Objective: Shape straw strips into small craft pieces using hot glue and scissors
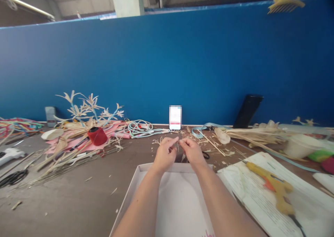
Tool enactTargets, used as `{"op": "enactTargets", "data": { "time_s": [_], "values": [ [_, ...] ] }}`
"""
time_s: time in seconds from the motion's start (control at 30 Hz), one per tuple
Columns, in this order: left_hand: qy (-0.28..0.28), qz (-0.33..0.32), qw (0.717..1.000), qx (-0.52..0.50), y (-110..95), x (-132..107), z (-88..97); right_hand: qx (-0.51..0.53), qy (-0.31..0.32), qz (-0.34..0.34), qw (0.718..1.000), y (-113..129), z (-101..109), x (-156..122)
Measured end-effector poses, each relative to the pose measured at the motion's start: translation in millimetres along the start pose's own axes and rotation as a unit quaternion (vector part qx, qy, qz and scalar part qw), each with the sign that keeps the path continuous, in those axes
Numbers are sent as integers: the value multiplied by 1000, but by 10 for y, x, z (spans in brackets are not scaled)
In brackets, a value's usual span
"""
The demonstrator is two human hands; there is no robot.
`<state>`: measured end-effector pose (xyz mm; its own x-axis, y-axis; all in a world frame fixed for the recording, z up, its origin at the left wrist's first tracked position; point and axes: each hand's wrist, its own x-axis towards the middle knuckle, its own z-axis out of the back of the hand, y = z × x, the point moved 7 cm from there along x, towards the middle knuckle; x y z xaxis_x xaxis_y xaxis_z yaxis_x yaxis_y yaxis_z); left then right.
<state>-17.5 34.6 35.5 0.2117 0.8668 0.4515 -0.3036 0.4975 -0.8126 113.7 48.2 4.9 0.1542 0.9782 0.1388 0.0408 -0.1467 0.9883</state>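
Both of my hands are held together over the far edge of a shallow white box lid point(135, 191) on the brown table. My left hand point(165, 153) and my right hand point(192, 152) are each closed in a pinch, fingertips nearly touching, on a thin pale straw strip point(179, 144) between them that is too small to make out well. Straw scraps lie on the table just beyond the fingers. A black scissors handle point(206, 156) peeks out beside my right hand.
A phone point(175, 117) leans on the blue wall straight ahead. Left: a red thread spool point(97, 136), straw flowers point(87, 106), coiled cords point(139, 128), black scissors point(13, 177). Right: a yellow glue gun point(273, 186) on printed paper, a white cup point(300, 146), a dark stand point(247, 111).
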Motion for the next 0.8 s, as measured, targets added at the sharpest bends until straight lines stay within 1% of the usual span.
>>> {"op": "enactTargets", "data": {
  "time_s": [0.03, 0.07, 0.13, 0.23, 0.3, 0.33, 0.4, 0.5, 0.57, 0.63, 0.7, 0.8],
  "values": [
    [-13, 6, 1000, -4, 9, 3, 32, -21, -22, 3, 1000, -4, 43, 8],
    [-31, 14, 999, -11, 20, 6, 75, -18, -42, -6, 999, -23, 88, 17],
    [-70, 31, 997, -29, 51, 10, 172, 60, -65, -46, 995, -92, 159, 35],
    [-124, 62, 988, -62, 110, 7, 291, 208, -48, -80, 974, -128, 172, 55],
    [-138, 84, 984, -76, 143, 5, 308, 247, -27, -86, 965, -106, 152, 51],
    [-134, 94, 983, -82, 153, 6, 294, 251, -16, -90, 964, -91, 133, 41],
    [-109, 113, 983, -93, 159, 9, 229, 246, 14, -93, 965, -54, 77, 11],
    [-50, 141, 982, -119, 139, 8, 94, 223, 63, -90, 969, 15, -17, -50],
    [-15, 143, 981, -133, 100, 5, 22, 209, 94, -88, 969, 58, -68, -90],
    [7, 134, 982, -136, 63, 6, -22, 200, 117, -92, 968, 86, -104, -121],
    [7, 130, 982, -137, 61, 7, -31, 193, 124, -96, 969, 97, -115, -133],
    [-19, 143, 978, -152, 108, 8, -14, 176, 96, -87, 976, 94, -76, -113]
  ]
}}
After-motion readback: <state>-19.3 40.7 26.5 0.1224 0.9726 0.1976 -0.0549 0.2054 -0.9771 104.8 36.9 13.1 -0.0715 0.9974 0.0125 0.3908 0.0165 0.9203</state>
